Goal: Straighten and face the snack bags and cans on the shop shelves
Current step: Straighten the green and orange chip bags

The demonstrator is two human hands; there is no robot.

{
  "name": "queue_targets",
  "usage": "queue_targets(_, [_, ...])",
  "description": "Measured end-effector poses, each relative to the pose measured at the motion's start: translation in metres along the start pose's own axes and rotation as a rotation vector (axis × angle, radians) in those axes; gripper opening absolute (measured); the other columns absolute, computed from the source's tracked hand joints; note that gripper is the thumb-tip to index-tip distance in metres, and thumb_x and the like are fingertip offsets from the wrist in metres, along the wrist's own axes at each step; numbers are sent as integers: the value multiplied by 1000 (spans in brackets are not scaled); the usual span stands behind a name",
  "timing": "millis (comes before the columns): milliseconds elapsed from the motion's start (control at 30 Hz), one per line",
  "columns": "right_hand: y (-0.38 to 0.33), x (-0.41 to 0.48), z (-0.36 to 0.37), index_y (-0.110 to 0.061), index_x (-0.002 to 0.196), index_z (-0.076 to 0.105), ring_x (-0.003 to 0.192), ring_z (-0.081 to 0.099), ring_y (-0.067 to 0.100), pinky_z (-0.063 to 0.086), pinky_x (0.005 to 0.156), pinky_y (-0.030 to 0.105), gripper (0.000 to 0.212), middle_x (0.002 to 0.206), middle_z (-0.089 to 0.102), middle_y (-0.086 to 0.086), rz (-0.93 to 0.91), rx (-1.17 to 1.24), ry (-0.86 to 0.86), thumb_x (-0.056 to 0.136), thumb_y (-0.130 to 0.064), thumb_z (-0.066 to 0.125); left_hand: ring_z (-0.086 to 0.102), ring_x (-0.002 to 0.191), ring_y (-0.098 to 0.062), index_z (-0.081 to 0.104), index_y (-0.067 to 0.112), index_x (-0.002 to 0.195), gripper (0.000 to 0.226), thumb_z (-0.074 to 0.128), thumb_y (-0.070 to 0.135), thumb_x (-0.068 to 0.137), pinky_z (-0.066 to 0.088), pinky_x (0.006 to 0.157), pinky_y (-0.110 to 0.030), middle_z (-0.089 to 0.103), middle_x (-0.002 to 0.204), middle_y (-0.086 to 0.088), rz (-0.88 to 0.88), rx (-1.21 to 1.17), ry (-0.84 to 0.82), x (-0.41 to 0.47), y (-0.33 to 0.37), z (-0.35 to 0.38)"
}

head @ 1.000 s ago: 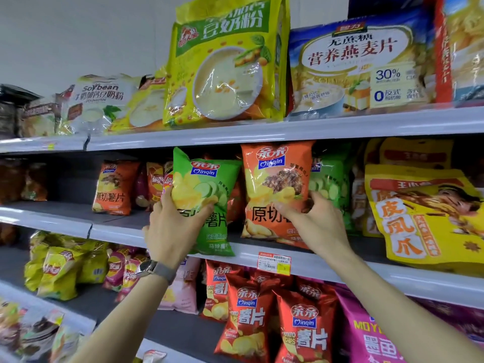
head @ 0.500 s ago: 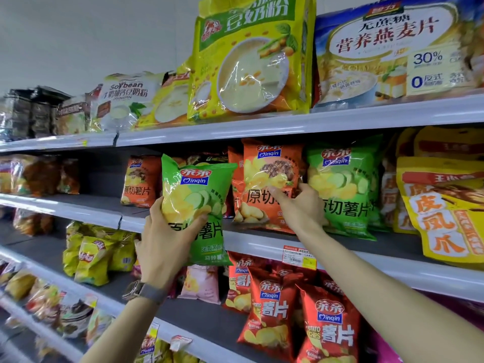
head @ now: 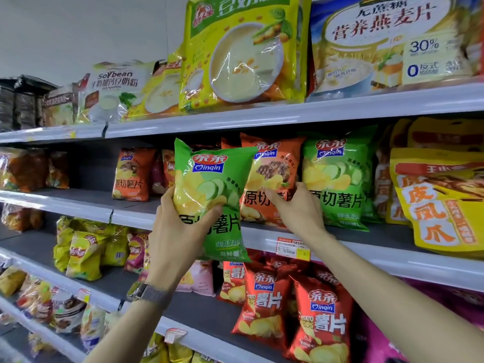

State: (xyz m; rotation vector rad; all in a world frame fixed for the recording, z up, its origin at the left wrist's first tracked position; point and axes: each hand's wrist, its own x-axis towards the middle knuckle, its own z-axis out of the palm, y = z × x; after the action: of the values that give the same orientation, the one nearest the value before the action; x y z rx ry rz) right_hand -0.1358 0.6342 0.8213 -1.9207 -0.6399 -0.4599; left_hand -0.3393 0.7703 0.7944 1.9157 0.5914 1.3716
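My left hand [head: 180,231] grips a green Qinqin chip bag [head: 212,187] by its lower left side and holds it upright in the air, in front of the middle shelf [head: 262,237]. My right hand [head: 298,210] reaches onto that shelf and grips the lower right edge of an orange Qinqin chip bag [head: 269,174] that stands there facing out. A second green chip bag [head: 337,179] stands just right of the orange one, touching it.
Large soybean powder bag [head: 241,48] and oat cereal bag [head: 387,40] stand on the top shelf. Yellow chicken-feet packs [head: 440,205] fill the middle shelf's right. Another orange bag [head: 131,174] stands further left. Red Qinqin bags [head: 322,326] and yellow chip bags [head: 86,252] sit below.
My left hand has lifted the green bag higher and to the right, closer to the orange bag. My right hand has stayed on the orange bag.
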Motion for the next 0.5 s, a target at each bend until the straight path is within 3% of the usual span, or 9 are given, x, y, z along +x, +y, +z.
queue_targets(67, [0,-5,-7,-27,116,54,101,69,25,58,88,44,57,110,71,-4,-9,-37,-62,84,-72,67,64,115,-19,37,44,146,98,71,82,62,55,95,-52,61,132,12,23,-30,-30,-6,7,7])
queue_targets(200, [2,-29,-37,-20,150,45,121,61,18,50,101,36,71,139,62,-5,-61,73,-85,96,-62,62,65,116,-15,38,47,144,95,73,82,63,56,95,-52,62,131,17,68,-89,-88,-18,18,21])
queue_targets(333, [7,-74,-78,-34,143,56,110,60,-13,46,102,22,48,126,65,-27,-138,290,-177,101,-56,57,66,114,-11,42,51,137,85,74,82,65,57,94,-50,63,127,20,116,-128,-201,-28,35,41])
queue_targets(400, [16,-91,-93,-44,138,57,116,61,-11,46,108,31,51,126,67,-30,-152,246,-286,94,-69,58,65,116,-12,42,50,137,86,73,84,64,57,95,-49,62,127,20,147,-122,-269,-31,46,54])
queue_targets(500, [31,-92,-112,-55,142,43,126,59,-1,45,111,41,78,135,61,-30,-137,119,-371,75,-90,58,63,122,-18,38,47,146,102,66,95,60,55,99,-52,60,136,16,171,-70,-371,-31,65,76])
